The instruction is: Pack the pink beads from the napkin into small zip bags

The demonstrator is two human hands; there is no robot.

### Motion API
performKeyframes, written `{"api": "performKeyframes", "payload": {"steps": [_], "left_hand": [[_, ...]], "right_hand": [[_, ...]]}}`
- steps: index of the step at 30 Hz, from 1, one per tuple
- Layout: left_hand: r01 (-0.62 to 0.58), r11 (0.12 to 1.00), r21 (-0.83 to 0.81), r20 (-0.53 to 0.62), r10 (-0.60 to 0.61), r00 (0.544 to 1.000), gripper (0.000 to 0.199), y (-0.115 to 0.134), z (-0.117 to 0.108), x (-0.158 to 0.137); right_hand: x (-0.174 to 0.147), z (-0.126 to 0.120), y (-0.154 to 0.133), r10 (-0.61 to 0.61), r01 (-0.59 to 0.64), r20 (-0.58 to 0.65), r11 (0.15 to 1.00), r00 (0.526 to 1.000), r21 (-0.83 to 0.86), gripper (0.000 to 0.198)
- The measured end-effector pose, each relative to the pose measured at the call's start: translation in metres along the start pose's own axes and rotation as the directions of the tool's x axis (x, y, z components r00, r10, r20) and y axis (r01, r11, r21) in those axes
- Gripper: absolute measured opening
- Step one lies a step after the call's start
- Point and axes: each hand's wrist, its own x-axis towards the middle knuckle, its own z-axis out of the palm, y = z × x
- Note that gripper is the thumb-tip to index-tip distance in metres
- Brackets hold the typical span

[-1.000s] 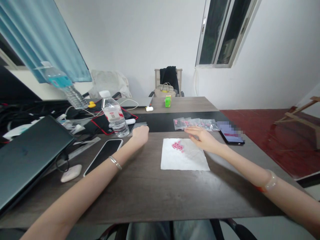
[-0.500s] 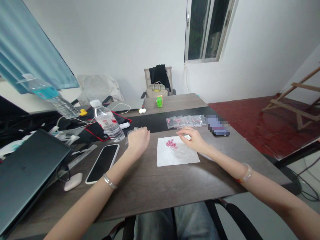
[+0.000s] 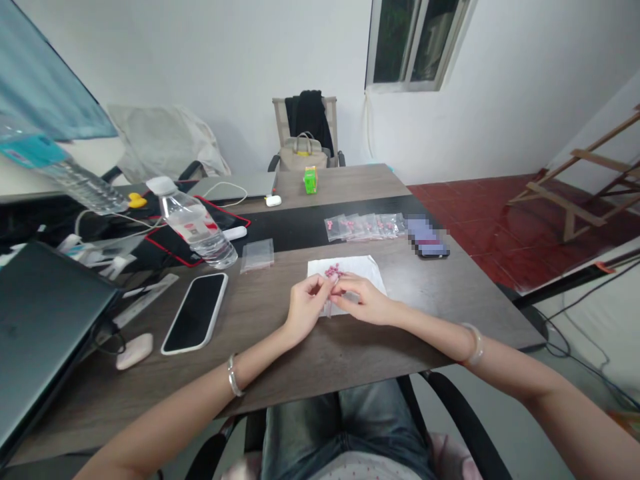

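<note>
My left hand and my right hand meet over the near left part of a white sheet of paper. Both are closed, fingertips pinching a small clear plastic bag whose lower end hangs below them; the rest of it is covered by fingers. Just beyond the fingertips a little heap of pink beads lies on the paper, partly hidden by my hands. Left of the paper is a stack of flat clear bags. Farther back, several clear bags with pink beads inside overlap in a row.
A white-edged phone lies to the left, near a water bottle and a dark laptop. Another phone rests at the right. A green toy stands at the back, by a white earbud case.
My left hand has come right from the stack of bags to the paper, bringing a small bag. My right hand has moved nearer and left to meet it. The view has tilted down.
</note>
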Motion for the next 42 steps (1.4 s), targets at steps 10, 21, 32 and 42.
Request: {"api": "performKeyframes", "payload": {"steps": [10,21,32,42], "left_hand": [[0.061,0.983,-0.173,0.023,-0.058,0.998,0.043,-0.006,0.002,-0.006],[0.163,0.944,-0.289,0.185,-0.112,0.976,0.036,-0.008,0.002,-0.009],[0.259,0.923,-0.283,0.25,-0.19,0.949,0.039,-0.003,-0.001,-0.008],[-0.344,0.899,0.272,0.022,0.351,0.936,0.038,-0.001,-0.008,-0.012]], "right_hand": [[-0.002,-0.002,0.003,0.034,-0.042,0.091,0.995,0.995,0.085,0.019],[-0.005,-0.002,0.005,0.154,-0.173,0.133,0.974,0.979,0.143,0.021],[-0.003,-0.006,0.003,0.199,-0.228,0.17,0.958,0.965,0.176,0.024],[-0.007,-0.004,0.008,0.311,-0.306,0.023,0.916,0.95,0.26,0.011]]}}
